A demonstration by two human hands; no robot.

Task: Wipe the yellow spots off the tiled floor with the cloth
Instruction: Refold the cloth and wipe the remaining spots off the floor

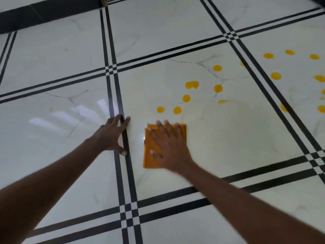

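— Many spots (186,98) remained at twelve to two o'clock of the cloth (151,155), with a pale smear where the tile (228,138) looked wiped; more dotted the next tile.

— And the hands?

— Right hand (168,147) lay flat on the cloth, fingers spread, pressing rather than gripping. Left hand (114,136), at nine o'clock, was splayed on the floor, holding nothing.

— Anything along the far edge?
— Only a black skirting band (44,16), stretching across the upper left, blurred.
— And in the upper right corner?
— Just a dark sliver (317,1), too blurred to identify.
— Elsewhere?
— White glare patches (105,104), mid left, streaked.
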